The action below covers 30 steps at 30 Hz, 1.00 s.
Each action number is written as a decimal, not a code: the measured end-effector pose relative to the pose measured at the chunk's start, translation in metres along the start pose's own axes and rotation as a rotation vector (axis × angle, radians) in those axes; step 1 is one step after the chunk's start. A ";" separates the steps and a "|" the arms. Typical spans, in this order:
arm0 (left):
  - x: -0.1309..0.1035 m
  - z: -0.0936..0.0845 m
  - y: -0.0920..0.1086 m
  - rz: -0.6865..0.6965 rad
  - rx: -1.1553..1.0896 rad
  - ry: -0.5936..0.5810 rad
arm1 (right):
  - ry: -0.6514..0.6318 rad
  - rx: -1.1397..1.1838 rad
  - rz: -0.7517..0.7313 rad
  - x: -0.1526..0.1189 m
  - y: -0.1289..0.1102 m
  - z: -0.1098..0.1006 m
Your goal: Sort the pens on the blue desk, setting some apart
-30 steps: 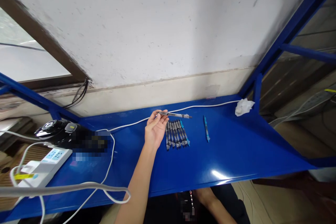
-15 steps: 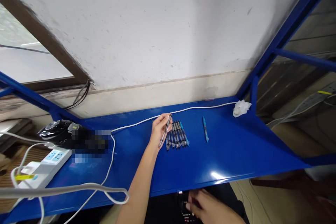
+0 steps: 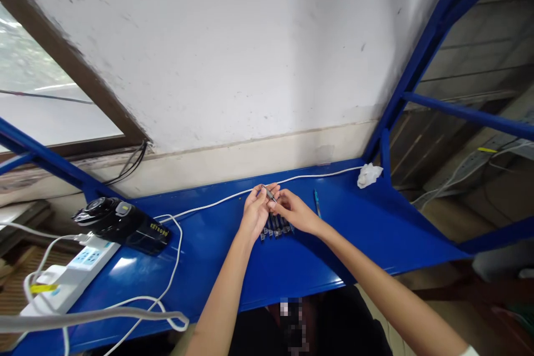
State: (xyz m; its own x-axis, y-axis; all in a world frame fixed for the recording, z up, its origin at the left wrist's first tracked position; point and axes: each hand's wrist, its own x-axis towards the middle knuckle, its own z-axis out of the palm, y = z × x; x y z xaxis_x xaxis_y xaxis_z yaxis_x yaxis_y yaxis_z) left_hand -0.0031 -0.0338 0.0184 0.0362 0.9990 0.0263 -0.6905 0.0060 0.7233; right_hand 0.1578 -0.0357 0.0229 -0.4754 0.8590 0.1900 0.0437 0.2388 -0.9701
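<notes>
Left hand (image 3: 253, 212) closed lightly, fingertips pinching a grey-and-clear pen (image 3: 269, 193); right hand (image 3: 293, 210) at the pen's near end, fingers bent, whether gripping or only touching cannot tell; pen held between both hands above the blue surface (image 3: 200, 256), long axis slanting from upper left down toward the right fingers; left nearer its upper end, right nearer its lower; row of pens (image 3: 275, 232) just beneath, partly hidden by the hands; blue pen (image 3: 317, 203) apart, beyond the right hand.
</notes>
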 end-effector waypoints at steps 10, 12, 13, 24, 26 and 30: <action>0.007 -0.015 -0.004 0.033 0.087 -0.012 | 0.139 -0.517 -0.249 0.010 0.031 -0.015; 0.006 -0.014 -0.005 0.032 0.132 -0.006 | 0.146 -0.549 -0.263 0.006 0.036 -0.015; 0.006 -0.013 -0.005 0.040 0.165 0.000 | 0.145 -0.550 -0.267 0.005 0.038 -0.015; 0.007 -0.017 -0.007 0.149 0.367 0.179 | 0.119 -0.565 -0.315 0.005 0.038 -0.014; 0.006 -0.015 -0.007 0.152 0.370 0.169 | 0.130 -0.550 -0.318 0.005 0.038 -0.015; 0.004 -0.010 -0.006 0.103 0.362 0.053 | 0.178 -0.516 -0.316 0.006 0.039 -0.017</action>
State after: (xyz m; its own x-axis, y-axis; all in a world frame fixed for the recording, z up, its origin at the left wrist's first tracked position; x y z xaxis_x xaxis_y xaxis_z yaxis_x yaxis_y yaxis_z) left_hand -0.0063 -0.0290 0.0072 -0.0644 0.9945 0.0826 -0.3880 -0.1012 0.9161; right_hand 0.1718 -0.0130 -0.0110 -0.3834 0.7627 0.5208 0.3646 0.6431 -0.6734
